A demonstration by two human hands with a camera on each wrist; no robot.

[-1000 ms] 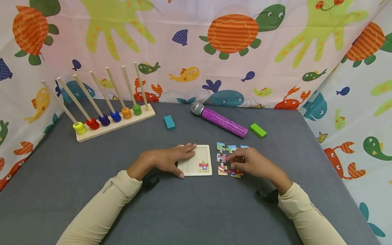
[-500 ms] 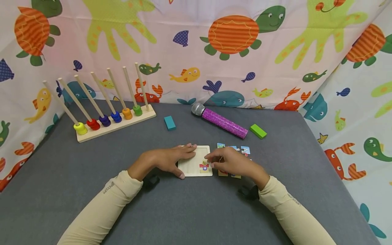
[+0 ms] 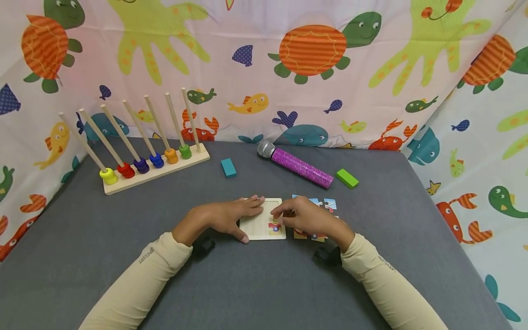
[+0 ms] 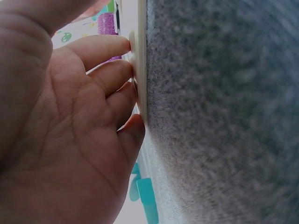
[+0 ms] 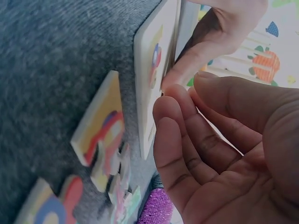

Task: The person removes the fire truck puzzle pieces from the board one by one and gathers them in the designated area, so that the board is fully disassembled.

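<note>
My left hand [image 3: 224,216] lies with extended fingers on the left part of a square wooden puzzle tray [image 3: 255,235]. In the left wrist view its fingertips [image 4: 133,125] press at the tray's edge. One puzzle piece [image 3: 275,230], red, blue and yellow, sits in the tray's lower right corner. Over the tray's right side is my right hand [image 3: 307,216], thumb and fingers drawn together just above that piece. I cannot tell whether it pinches something. Loose puzzle pieces [image 5: 103,123] lie to the right of the tray, several partly covered by my right hand.
A purple glitter microphone [image 3: 303,168] lies behind the tray, between a teal block [image 3: 228,168] and a green block [image 3: 347,178]. At the back left stands a wooden peg rack [image 3: 158,173] with coloured rings. A printed sea-animal cloth [image 3: 231,59] hangs behind the table.
My right hand has moved left from the loose pieces to the tray's right side, uncovering a piece at the upper right. My left hand has stayed on the tray.
</note>
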